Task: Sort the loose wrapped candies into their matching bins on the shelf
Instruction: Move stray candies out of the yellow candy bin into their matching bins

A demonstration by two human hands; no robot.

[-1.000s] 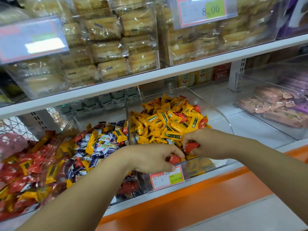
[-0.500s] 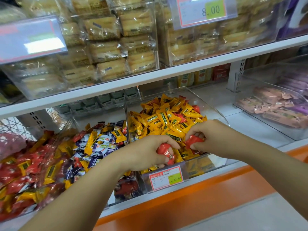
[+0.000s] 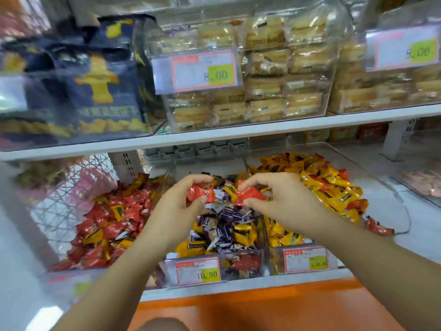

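Starting at the far left, a white wire mesh basket is seen on the lower shelf, with a pink wrapped item inside it. Just right of it, a clear plastic bin is filled with red wrapped candies, among which a few yellow ones are mixed. The middle clear plastic bin contains a mix of purple, white and yellow wrapped candies, and a white and orange price tag reading 10.90 is fixed to its near wall.

Above this middle bin both hands are raised. A crumpled red candy wrapper is pinched between thumb and fingers of the left hand. A second red wrapped candy is gripped in the same way by the right hand. The two candies are held close together, apart from the piles below.

To the right, a curved clear plastic bin holds yellow wrapped candies with several red ones scattered among them; a second price tag is mounted on its near wall, its figures too blurred to be read.

On the upper white shelf, dark blue and yellow snack bags are stacked at the left, and clear boxes of pale wrapped cakes stand to the right, marked 8.00.
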